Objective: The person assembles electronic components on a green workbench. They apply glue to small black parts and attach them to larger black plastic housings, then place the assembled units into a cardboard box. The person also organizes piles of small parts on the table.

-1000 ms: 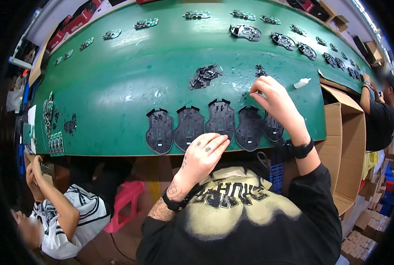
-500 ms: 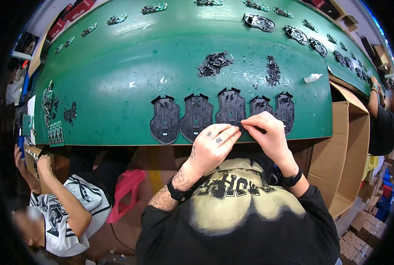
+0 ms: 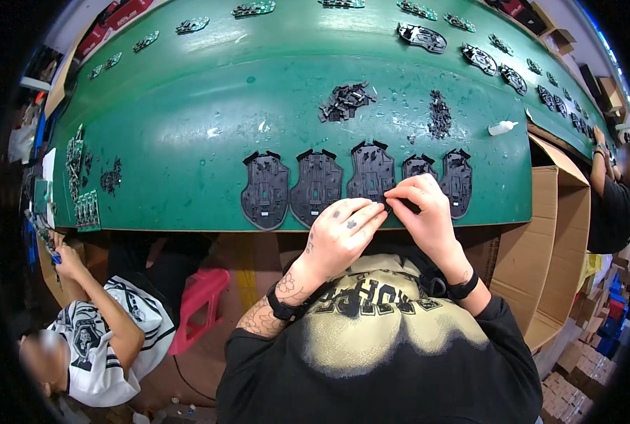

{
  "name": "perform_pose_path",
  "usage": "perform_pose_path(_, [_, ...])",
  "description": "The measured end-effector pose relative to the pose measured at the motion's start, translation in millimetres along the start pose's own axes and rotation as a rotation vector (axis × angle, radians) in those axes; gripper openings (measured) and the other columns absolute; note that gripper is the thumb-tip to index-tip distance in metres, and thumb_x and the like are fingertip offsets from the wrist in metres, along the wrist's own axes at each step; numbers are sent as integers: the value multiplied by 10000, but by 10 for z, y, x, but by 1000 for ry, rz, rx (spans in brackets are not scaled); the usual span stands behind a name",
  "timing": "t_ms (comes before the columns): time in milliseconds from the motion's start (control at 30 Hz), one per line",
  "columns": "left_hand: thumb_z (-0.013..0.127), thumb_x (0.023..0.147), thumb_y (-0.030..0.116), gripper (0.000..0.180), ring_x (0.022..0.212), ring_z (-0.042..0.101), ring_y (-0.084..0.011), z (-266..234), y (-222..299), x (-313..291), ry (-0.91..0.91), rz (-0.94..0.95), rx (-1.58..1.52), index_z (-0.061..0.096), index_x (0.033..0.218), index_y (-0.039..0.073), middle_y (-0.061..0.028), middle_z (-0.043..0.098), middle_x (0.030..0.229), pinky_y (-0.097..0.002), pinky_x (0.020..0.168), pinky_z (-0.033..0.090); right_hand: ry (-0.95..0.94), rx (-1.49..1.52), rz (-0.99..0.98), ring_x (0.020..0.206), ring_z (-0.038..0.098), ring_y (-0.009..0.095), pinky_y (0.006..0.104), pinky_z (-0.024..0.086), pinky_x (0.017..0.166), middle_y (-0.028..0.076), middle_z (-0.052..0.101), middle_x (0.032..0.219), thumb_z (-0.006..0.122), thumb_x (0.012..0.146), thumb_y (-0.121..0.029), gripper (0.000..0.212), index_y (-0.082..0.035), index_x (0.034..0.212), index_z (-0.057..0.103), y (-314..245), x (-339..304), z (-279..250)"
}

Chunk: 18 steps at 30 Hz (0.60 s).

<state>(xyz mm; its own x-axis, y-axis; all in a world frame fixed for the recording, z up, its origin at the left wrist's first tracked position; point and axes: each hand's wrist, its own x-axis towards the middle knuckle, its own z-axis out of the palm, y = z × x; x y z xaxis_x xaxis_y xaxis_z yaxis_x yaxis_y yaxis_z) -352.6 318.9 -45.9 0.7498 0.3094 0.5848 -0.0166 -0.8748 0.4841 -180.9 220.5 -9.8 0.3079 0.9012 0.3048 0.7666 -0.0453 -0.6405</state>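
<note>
Several black plastic mouse bottom shells (image 3: 265, 189) lie in a row along the near edge of the green table. At the lower end of the middle shell (image 3: 371, 168), my two hands meet at the fingertips. My left hand (image 3: 343, 233) has its fingers pressed together, its thumb hidden beneath. My right hand (image 3: 425, 213) is pinched, with thumb and forefinger touching at the shell's edge. Whatever small thing lies between the fingertips is hidden. Partly behind my right hand is another shell (image 3: 419, 166), and one more (image 3: 457, 180) lies right of it.
Beyond the shells are a pile of black plastic pieces (image 3: 346, 102), a heap of smaller black parts (image 3: 439, 116) and a white squeeze bottle (image 3: 502, 128). Green circuit boards (image 3: 87, 210) stand at left. An open cardboard box (image 3: 541, 247) adjoins the table's right. A co-worker (image 3: 110, 325) sits at left.
My hands stay at the middle shell, with only a slight shift of the right fingers. The co-worker at left has moved their hands, and the whole view has tilted a little.
</note>
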Motion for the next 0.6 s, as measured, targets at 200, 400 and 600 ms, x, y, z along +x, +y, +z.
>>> perform_pose_path(200, [703,680,14,387,1039,645,-247,-6,11,10,0,-7,-7,732,1065,40,-53,688,1114,-393,867,553,-14,37,15,874,615,272,378,495,783,80,662,882,755,772,-9,140,-52,896,707,27,-12,-21])
perform_pose_path(400, [704,667,10,392,1024,654,-249,8,13,8,14,-15,-9,733,1056,45,-55,694,1100,-387,862,558,-48,-18,36,848,580,298,394,476,769,90,609,814,742,759,-4,122,-36,815,639,-17,69,-1])
perform_pose_path(600, [708,663,5,389,1022,655,-250,0,6,26,-7,-27,-26,730,1049,45,-50,695,1102,-390,872,557,-249,-189,-18,830,545,312,400,469,760,96,576,785,716,788,-60,145,-45,749,577,-116,313,-136])
